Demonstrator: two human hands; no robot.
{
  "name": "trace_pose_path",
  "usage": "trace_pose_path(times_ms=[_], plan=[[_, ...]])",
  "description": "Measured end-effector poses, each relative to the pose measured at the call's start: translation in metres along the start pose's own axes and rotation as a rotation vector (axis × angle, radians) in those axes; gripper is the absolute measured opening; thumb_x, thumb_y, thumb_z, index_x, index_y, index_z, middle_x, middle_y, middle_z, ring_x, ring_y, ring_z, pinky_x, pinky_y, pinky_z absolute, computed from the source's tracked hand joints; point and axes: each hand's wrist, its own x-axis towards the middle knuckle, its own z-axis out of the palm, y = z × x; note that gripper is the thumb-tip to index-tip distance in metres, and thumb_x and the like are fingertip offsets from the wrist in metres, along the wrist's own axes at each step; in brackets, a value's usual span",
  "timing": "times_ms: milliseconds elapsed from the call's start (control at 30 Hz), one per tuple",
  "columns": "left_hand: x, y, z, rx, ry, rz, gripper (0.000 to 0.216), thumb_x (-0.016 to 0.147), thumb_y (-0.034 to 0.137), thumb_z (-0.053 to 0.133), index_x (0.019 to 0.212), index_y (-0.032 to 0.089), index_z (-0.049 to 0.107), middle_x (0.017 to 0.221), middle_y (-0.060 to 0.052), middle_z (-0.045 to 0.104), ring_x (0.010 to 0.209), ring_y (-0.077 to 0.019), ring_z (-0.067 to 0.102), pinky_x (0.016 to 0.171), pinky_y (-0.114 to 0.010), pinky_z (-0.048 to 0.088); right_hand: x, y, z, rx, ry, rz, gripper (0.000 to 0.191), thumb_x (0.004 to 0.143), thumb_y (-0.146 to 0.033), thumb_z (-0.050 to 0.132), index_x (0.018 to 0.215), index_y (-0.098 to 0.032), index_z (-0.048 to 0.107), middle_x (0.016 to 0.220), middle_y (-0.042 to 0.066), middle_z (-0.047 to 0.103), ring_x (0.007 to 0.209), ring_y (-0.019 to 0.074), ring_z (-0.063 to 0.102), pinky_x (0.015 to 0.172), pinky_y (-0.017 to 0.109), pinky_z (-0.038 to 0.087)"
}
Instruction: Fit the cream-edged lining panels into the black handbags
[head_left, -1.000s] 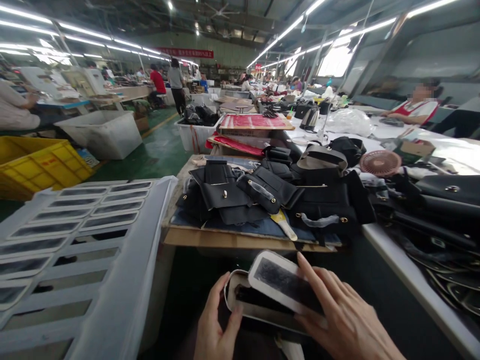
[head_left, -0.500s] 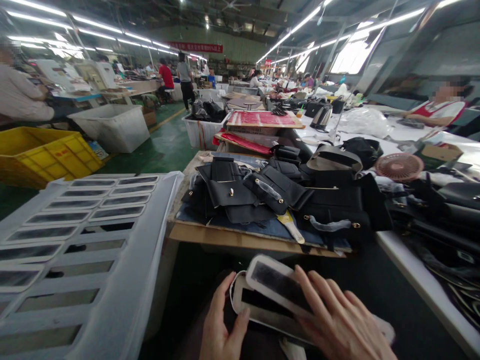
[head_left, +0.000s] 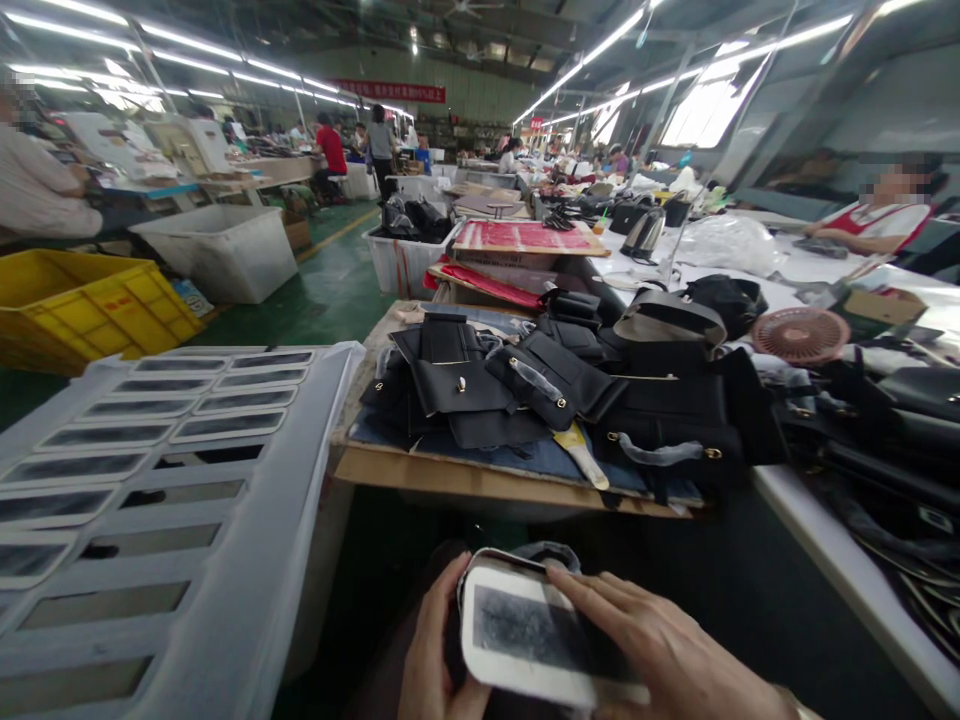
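Low in front of me, my left hand (head_left: 435, 645) is closed round the left end of a black bag (head_left: 510, 556). A handle in clear plastic wrap (head_left: 559, 552) shows behind its far edge. A rounded white-rimmed panel (head_left: 517, 625) with a dark middle lies in the bag's end, its left end close along the bag's edge. My right hand (head_left: 652, 640) grips the panel's right part, fingers along its far edge and the thumb hidden below. The right end of bag and panel is covered by that hand.
A slotted grey board (head_left: 247, 560) at left bears more white-rimmed panels (head_left: 234, 400). Ahead, black bags (head_left: 540, 370) and a yellow-handled brush (head_left: 581, 455) lie on a cardboard-edged table (head_left: 450, 480). At right are a pink fan (head_left: 800, 333) and more black bags; a co-worker (head_left: 874, 225) sits beyond.
The panel has gone from slanting above the bag's opening to lying down in it. My right hand has moved with it, and the bag is tilted up, its wrapped handle now showing.
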Motion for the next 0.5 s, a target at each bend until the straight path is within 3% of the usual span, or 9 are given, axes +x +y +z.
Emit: trace_pose_path(times_ms=[100, 267, 400, 500], plan=[[0.0, 0.0, 0.002, 0.011, 0.023, -0.014, 0.063, 0.083, 0.029, 0.057, 0.144, 0.025, 0.043, 0.147, -0.01, 0.052, 0.135, -0.0295, 0.05, 0.116, -0.045, 0.038, 0.0, 0.003, 0.007, -0.078, 0.055, 0.005, 0.079, 0.074, -0.031, 0.079, 0.146, -0.026, 0.048, 0.14, 0.01, 0.058, 0.122, 0.0358, 0.059, 0.099, 0.049, 0.054], [-0.002, -0.002, 0.002, 0.011, 0.021, -0.03, 0.07, 0.076, 0.016, 0.053, 0.145, 0.027, 0.043, 0.149, -0.005, 0.05, 0.137, -0.0264, 0.047, 0.119, -0.042, 0.032, -0.002, 0.021, 0.029, -0.239, 0.219, -0.108, 0.076, 0.083, -0.064, 0.065, 0.147, -0.028, 0.046, 0.133, 0.012, 0.064, 0.109, 0.0351, 0.067, 0.084, 0.049, 0.062], [0.006, -0.002, -0.006, -0.171, -0.022, -0.112, 0.075, 0.072, 0.017, 0.057, 0.145, 0.027, 0.044, 0.147, -0.006, 0.052, 0.137, -0.0284, 0.047, 0.119, -0.043, 0.031, 0.005, 0.033, 0.031, -0.332, 0.269, -0.172, 0.06, 0.09, -0.057, 0.061, 0.144, -0.034, 0.049, 0.126, 0.007, 0.068, 0.104, 0.0282, 0.07, 0.081, 0.04, 0.063], [0.02, -0.002, -0.017, -0.502, -0.152, -0.282, 0.067, 0.068, 0.024, 0.066, 0.134, 0.023, 0.056, 0.132, -0.01, 0.063, 0.123, -0.0334, 0.057, 0.107, -0.046, 0.041, 0.012, 0.037, 0.038, -0.453, 0.405, -0.299, 0.056, 0.083, -0.049, 0.072, 0.133, -0.026, 0.06, 0.113, 0.007, 0.073, 0.089, 0.0254, 0.073, 0.072, 0.033, 0.064]])
